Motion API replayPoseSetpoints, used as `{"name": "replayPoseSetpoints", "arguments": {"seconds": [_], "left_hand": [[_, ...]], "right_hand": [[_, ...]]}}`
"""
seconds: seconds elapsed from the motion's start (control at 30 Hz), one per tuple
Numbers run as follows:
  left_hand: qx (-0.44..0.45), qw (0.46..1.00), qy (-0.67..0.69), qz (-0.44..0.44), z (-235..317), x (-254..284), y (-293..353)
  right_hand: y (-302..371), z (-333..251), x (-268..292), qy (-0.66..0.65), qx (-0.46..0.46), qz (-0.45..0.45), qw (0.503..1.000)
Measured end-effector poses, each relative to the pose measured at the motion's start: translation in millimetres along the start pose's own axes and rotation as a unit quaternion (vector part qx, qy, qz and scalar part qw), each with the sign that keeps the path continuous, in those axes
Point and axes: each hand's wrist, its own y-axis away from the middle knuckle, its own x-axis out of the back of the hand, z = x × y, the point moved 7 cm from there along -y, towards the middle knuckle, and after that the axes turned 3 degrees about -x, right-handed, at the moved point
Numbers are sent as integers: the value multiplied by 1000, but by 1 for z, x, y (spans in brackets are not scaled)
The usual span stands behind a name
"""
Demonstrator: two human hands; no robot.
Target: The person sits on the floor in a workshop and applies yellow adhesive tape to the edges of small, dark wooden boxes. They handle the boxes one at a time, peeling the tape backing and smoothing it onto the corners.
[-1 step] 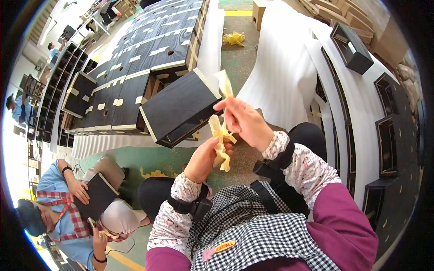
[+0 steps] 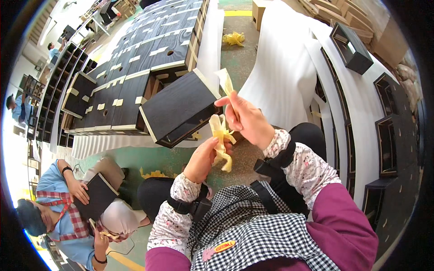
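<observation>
Crumpled pale-yellow masking tape (image 2: 221, 133) is pinched in my left hand (image 2: 201, 160), its loose ends hanging down past the fingers. A little higher and to the right, my right hand (image 2: 248, 119) grips a separate strip of masking tape (image 2: 224, 81) between thumb and fingers; its free end points up. That hand's index finger sticks out to the left. Just beyond both hands a black wooden box (image 2: 181, 106) lies tilted, with pale tape along its short edges. It leans by a large stack of taped black panels (image 2: 131, 67).
At the lower left, a co-worker (image 2: 58, 198) holds a black panel (image 2: 96, 195). Heaps of yellow tape lie on the floor, one heap (image 2: 233, 39) ahead. White foam sheet (image 2: 280, 58) runs along the right, beside black open-fronted boxes (image 2: 386, 144). A cardboard box (image 2: 261, 13) stands at the back.
My right hand has shifted slightly right and turned, showing more of the strip. The left hand and the tape in it look almost the same.
</observation>
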Motion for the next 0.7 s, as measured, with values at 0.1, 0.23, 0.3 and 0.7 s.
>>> {"name": "replayPoseSetpoints", "arguments": {"seconds": [0.1,0.23,0.3,0.7], "left_hand": [[-44,994,-85,45,15,-5,4],[-71,990,-96,74,25,9,6],[-98,984,-114,91,35,6,9],[-257,959,-9,117,36,28,6]], "right_hand": [[-5,-5,11,12,-1,16,1000],[-2,-21,22,63,9,64,996],[-2,-19,23,57,-4,60,997],[12,37,-22,349,153,-18,925]]}}
